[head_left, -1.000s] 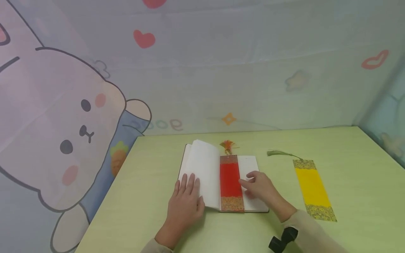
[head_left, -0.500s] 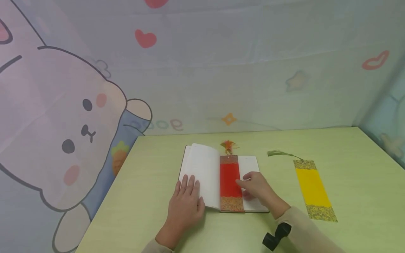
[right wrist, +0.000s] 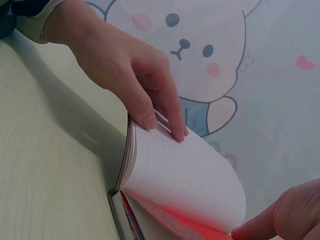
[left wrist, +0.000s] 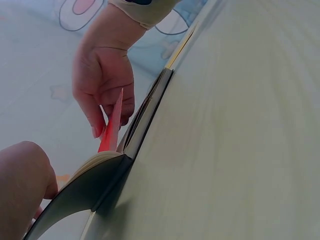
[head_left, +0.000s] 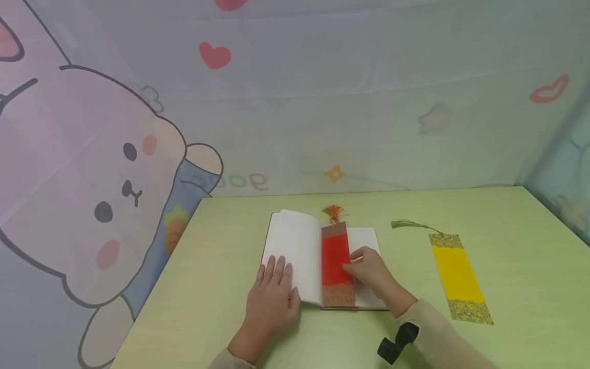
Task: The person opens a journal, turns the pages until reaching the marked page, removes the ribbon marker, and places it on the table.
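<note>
An open notebook (head_left: 297,256) with white pages lies on the table. My left hand (head_left: 272,300) rests on its left page, fingers extended. With thumb and fingers, my right hand (head_left: 371,269) pinches the right edge of a red bookmark (head_left: 335,261) with patterned gold ends and an orange tassel. The bookmark is near the notebook's inner fold. In the left wrist view, the bookmark (left wrist: 114,125) stands tilted up off the right-hand page, beside the right hand (left wrist: 105,82). The right wrist view shows the left hand (right wrist: 125,70) on the page (right wrist: 175,175).
To the right of the notebook, a yellow bookmark (head_left: 458,277) with a green tassel lies flat on the pale green table (head_left: 530,256). A cloth backdrop (head_left: 350,102) with a cartoon rabbit and hearts hangs behind the table.
My right hand has moved slightly left and taken hold of the red bookmark's edge. The bookmark has tilted, its right side rising. My left hand has stayed on the page.
</note>
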Motion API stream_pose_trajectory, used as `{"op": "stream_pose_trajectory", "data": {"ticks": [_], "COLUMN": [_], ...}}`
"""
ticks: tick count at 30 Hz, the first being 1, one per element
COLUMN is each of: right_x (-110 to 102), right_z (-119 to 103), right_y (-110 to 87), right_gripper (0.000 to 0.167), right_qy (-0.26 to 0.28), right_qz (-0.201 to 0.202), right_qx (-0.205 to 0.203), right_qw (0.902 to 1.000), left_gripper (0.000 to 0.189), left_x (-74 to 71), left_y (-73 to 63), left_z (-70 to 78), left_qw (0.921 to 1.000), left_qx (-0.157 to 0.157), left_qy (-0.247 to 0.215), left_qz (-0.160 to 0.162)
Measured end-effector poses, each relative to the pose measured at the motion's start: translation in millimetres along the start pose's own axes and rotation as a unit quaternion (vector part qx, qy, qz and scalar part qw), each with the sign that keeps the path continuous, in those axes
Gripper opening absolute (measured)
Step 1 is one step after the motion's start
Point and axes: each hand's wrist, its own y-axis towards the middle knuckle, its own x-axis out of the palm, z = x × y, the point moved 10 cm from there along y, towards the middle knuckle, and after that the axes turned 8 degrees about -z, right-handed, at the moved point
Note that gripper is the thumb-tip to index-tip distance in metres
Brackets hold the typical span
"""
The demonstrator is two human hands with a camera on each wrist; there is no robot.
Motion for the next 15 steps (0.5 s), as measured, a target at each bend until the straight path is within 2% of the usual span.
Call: {"op": "stream_pose_trajectory", "data": {"ticks": [7,15], "right_x": [0,3], "right_z": [-3,7], "right_y": [-1.0,5.8], "right_gripper": [0.027,0.029], "right_qy": [0.024,0.078], "right_qz": [0.013,0.009], "right_qx": [0.0,0.009], "right_qw": [0.9996,0.9968], "left_gripper": [0.047,0.05], "left_x": [0.3,4.3], "left_y": [0.5,-0.3], "left_z": [0.6,-1.9], "left_qw": [1.0,0.9996], "left_qx": [0.005,-0.007], "left_qy": [-0.004,-0.021], "left_qz": [0.007,-0.016]}}
